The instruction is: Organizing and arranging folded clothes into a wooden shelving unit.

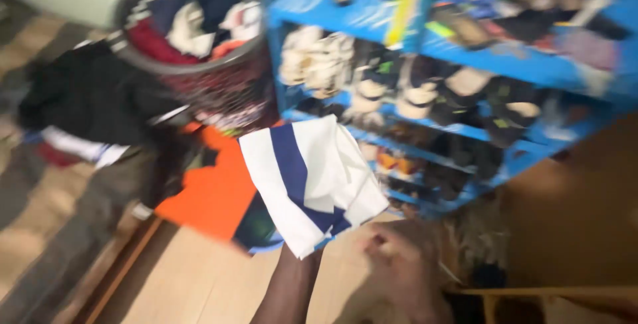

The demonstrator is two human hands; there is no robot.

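Note:
A white cloth with wide dark-blue stripes point(307, 176) hangs draped over my left hand point(300, 261). Only the wrist and forearm show below it, rising from the bottom edge, and the fingers are hidden under the fabric. My right hand point(397, 269) is low and to the right of the cloth, apart from it, heavily blurred with fingers that look curled. I see nothing in it. The whole view is smeared by motion.
A blue shoe rack point(465, 55) full of shoes stands behind the cloth. A round dark laundry basket point(193, 65) heaped with clothes sits at the upper left. Dark garments point(93, 98) and an orange one point(212, 191) lie on the wooden floor point(199, 284). A brown panel point(578, 217) is at right.

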